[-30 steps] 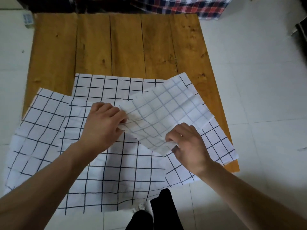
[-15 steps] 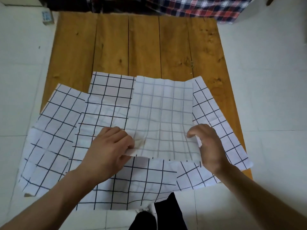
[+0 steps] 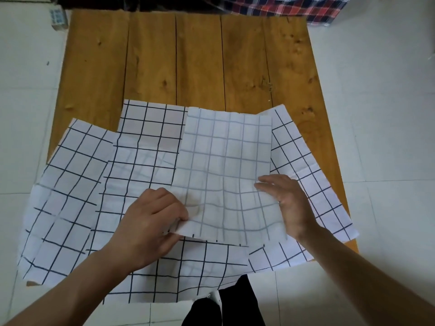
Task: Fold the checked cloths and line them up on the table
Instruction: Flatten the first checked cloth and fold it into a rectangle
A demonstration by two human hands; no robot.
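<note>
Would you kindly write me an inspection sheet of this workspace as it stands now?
Surface: wooden table, planks, far half bare.
Job's things: top cloth, faint grid, lies over three overlapping dark-grid cloths; none folded yet.
Clutter: nothing seen on the table.
Hands: left hand pinches the top cloth's near left corner; right hand rests open on its right edge.
Cables: nothing seen.
Surroundings: white tiled floor; red plaid fabric beyond the table; small box far left.

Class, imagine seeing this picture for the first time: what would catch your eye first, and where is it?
Probably the checked cloths overlapping across the near half of the wooden table. At their middle, the left hand pinches the top cloth while the right hand lies on its right edge.
</note>
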